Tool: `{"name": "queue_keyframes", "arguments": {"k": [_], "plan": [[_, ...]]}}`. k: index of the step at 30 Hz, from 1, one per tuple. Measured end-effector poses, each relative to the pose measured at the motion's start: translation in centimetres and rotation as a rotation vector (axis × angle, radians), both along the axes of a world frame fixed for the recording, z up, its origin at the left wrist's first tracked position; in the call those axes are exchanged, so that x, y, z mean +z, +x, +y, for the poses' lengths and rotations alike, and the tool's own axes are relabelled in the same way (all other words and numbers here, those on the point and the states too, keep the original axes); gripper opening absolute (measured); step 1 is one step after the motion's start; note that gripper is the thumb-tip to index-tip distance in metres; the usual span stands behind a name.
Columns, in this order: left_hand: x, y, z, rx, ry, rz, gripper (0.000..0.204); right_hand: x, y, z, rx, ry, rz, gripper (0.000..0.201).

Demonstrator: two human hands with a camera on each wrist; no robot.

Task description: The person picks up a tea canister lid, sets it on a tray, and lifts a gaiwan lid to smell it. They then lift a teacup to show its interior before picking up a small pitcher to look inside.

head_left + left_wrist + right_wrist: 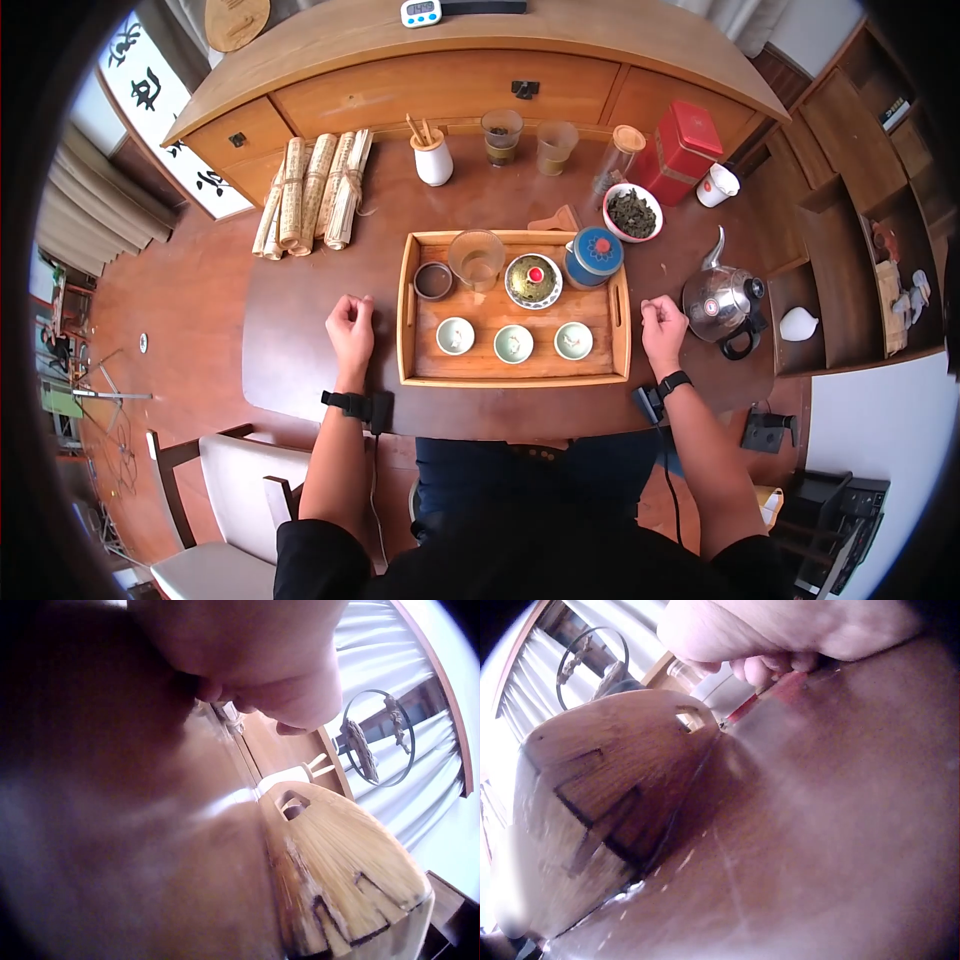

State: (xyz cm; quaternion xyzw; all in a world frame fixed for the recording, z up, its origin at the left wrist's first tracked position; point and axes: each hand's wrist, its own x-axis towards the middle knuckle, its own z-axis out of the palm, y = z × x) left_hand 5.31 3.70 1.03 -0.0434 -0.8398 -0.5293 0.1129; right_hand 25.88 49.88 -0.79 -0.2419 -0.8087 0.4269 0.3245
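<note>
My left hand (351,325) rests on the table left of the wooden tray (515,380), its fingers loosely curled round nothing. On the tray's other side lies my right hand (664,325), likewise loosely curled and without an object. Three pale green cups (513,344) stand in a row at the front of the tray. Behind them are a dark cup (434,281), a glass pitcher (476,262), a lidded patterned bowl (533,281) and a blue canister (594,257). Both wrist views show a tray side: left (352,862), right (615,765).
A steel kettle (716,303) stands right of my right hand. Behind the tray are a bowl of tea leaves (632,213), a red tin (684,150), a white cup (717,186), glasses (501,138), a white tool holder (433,160) and bamboo scrolls (317,190).
</note>
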Motion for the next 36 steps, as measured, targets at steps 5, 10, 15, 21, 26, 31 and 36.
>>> {"name": "queue_keyframes", "arguments": {"k": [5, 10, 15, 21, 26, 31, 36], "plan": [[1.6, -0.5, 1.0, -0.059, 0.287, -0.188, 0.02, 0.5, 0.0, 0.0, -0.002, 0.011, -0.011, 0.024], [6.0, 0.9, 5.0, -0.239, -0.368, 0.12, 0.056, 0.6, 0.0, -0.1, -0.014, 0.003, -0.023, 0.022], [7.2, 0.4, 7.3, -0.357, -0.488, 0.224, 0.071, 0.2, 0.1, 0.1, -0.018, 0.003, -0.028, 0.022], [7.3, 0.0, 7.6, -0.388, -0.552, 0.163, 0.074, 0.1, 0.1, 0.2, -0.02, 0.021, -0.029, 0.023], [7.4, -0.3, 8.1, -0.419, -0.593, 0.129, 0.067, 0.8, 0.1, 0.0, -0.006, 0.037, -0.024, 0.023], [6.9, -0.3, 8.2, -0.418, -0.549, 0.117, 0.063, 0.6, 0.2, 0.0, 0.001, 0.037, -0.037, 0.022], [6.7, -0.3, 8.0, -0.421, -0.506, 0.132, 0.063, 0.7, 0.1, -0.1, -0.02, 0.03, -0.045, 0.02]]}}
